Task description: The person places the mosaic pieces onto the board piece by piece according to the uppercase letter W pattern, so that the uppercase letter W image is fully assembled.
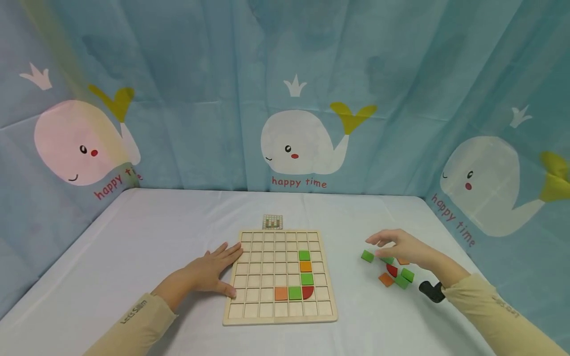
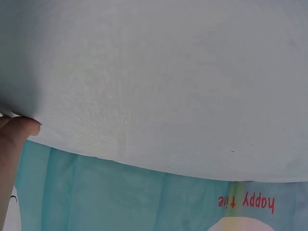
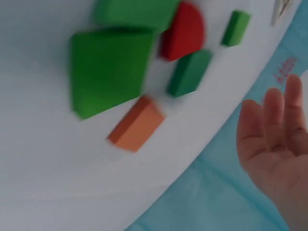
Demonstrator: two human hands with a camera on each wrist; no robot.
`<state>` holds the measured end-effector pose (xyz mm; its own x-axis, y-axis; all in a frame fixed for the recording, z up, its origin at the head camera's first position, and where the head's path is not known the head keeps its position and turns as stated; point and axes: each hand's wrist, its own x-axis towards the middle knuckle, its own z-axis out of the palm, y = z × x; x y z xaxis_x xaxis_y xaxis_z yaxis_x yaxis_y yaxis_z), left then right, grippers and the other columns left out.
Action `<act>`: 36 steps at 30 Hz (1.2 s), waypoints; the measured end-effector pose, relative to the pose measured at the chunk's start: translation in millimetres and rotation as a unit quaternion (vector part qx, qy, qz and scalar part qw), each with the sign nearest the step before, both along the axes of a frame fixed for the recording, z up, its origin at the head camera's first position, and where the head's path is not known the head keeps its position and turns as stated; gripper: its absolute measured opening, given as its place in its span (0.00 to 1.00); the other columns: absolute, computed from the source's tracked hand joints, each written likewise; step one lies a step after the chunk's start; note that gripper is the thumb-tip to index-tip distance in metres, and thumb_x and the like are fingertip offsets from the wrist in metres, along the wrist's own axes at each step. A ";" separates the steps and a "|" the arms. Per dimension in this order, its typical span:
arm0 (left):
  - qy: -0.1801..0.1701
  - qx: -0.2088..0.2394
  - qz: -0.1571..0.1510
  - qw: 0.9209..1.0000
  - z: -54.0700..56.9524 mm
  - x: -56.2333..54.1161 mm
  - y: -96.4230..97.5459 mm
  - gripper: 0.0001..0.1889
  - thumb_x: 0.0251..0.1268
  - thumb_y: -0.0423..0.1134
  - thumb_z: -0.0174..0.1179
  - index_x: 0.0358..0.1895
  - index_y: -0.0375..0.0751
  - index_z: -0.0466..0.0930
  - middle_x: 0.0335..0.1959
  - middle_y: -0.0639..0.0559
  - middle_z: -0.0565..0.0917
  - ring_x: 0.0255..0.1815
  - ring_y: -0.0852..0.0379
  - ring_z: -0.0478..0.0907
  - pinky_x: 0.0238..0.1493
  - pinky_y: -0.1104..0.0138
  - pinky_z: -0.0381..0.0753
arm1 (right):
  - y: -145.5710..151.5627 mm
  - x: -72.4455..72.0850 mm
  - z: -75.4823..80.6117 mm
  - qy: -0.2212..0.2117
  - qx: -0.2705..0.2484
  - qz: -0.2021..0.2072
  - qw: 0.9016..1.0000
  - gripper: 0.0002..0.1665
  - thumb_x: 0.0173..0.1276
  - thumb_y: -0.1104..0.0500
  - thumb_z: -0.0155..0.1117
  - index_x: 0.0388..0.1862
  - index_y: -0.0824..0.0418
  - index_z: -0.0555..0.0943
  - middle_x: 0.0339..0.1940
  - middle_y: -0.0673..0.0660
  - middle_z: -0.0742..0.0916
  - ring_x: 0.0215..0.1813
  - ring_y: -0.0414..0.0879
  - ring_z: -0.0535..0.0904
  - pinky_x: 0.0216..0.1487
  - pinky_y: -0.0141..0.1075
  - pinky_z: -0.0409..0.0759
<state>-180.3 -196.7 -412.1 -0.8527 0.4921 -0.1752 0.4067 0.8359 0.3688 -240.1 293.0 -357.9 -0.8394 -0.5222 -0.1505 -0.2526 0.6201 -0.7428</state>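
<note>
A wooden grid board (image 1: 266, 310) lies on the table, with green, orange and red pieces in several of its squares. The left hand (image 1: 208, 272) rests at the board's left edge, fingers spread and thumb touching the rim. Its thumb (image 2: 26, 126) shows at the side of the left wrist view. To the right of the board, the right hand (image 1: 403, 246) hovers over loose blocks, fingers loosely bent and holding nothing. Beneath and around it lie green blocks (image 3: 113, 70), a red quarter-round block (image 3: 185, 31) and orange blocks (image 3: 137, 126), partly hidden by the hand.
Behind the board lies a small card (image 1: 272, 221) printed with a grid pattern. A black object (image 1: 431, 291) is beside the right sleeve. White cloth (image 1: 169, 232) covers the table, and a blue whale-print curtain (image 1: 200, 123) hangs along its back and sides.
</note>
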 end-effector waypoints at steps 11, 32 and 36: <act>0.003 0.001 0.002 1.000 -1.0 0.7 0.3 0.58 0.45 0.67 0.66 0.76 0.36 0.54 0.78 0.43 0.52 0.76 0.33 0.45 0.65 0.33 0.52 | 14.0 -21.0 -25.0 -0.049 0.030 0.037 0.998 0.27 0.66 0.58 0.67 0.63 0.63 0.76 0.58 0.67 0.77 0.24 0.41 0.67 0.19 0.30 0.63; -0.002 0.001 0.005 1.000 4.5 1.8 1.9 0.58 0.45 0.66 0.67 0.75 0.35 0.54 0.78 0.42 0.52 0.76 0.33 0.45 0.66 0.33 0.50 | -2.8 -49.5 -40.2 -0.025 0.070 0.105 0.992 0.14 0.58 0.69 0.70 0.43 0.63 0.79 0.36 0.52 0.76 0.40 0.47 0.67 0.40 0.32 0.72; -0.001 0.005 0.004 1.000 4.5 2.0 1.5 0.58 0.46 0.66 0.67 0.75 0.34 0.54 0.77 0.41 0.52 0.76 0.33 0.45 0.66 0.33 0.50 | -3.7 -47.7 -39.5 -0.028 0.069 0.099 0.992 0.14 0.58 0.69 0.71 0.42 0.64 0.78 0.36 0.52 0.76 0.41 0.47 0.67 0.40 0.34 0.72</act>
<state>-178.3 -195.3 -407.6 -0.8559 0.4875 -0.1723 0.3997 0.8352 0.3778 -287.8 289.3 -397.5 -0.7102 -0.6479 -0.2754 -0.3403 0.6584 -0.6713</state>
